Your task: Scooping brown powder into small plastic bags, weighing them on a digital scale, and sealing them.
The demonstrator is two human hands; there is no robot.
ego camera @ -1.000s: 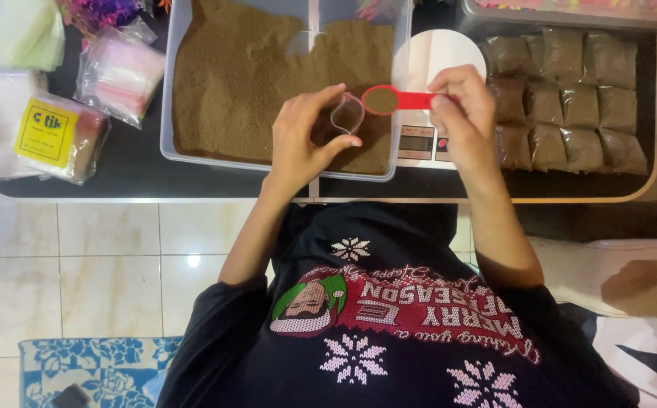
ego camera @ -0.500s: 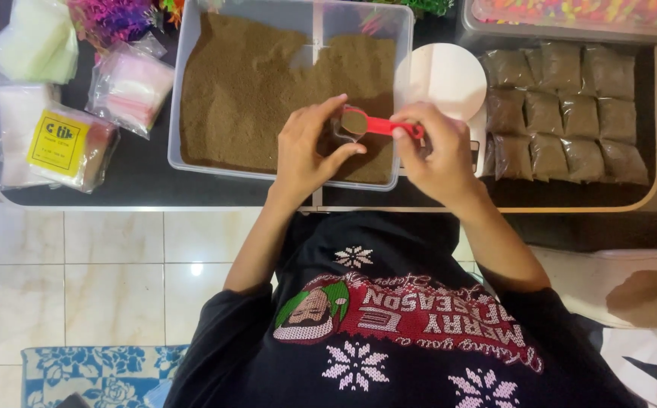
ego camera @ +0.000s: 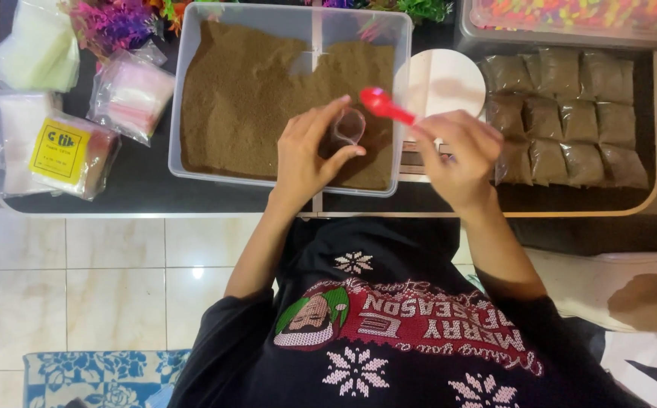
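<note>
My left hand (ego camera: 307, 155) pinches a small clear plastic bag (ego camera: 349, 125) held open over a clear tub (ego camera: 192, 91) full of brown granules (ego camera: 268, 83). My right hand (ego camera: 458, 155) grips the handle of a red plastic scoop (ego camera: 384, 106), whose bowl sits just above and right of the bag's mouth. Both hands hover over the tub's near right corner. What the scoop bowl carries is not visible.
A white round scale pan (ego camera: 443, 79) stands right of the tub. Several filled brown packets (ego camera: 570, 113) lie in rows at the right. Stacks of empty clear bags (ego camera: 128, 94) and a yellow-labelled pack (ego camera: 60, 151) sit at the left. The black table edge (ego camera: 147, 198) runs below.
The view has shifted. My right hand drew the red scoop back from the bag's mouth and tipped it up to the right; my left hand kept hold of the bag.
</note>
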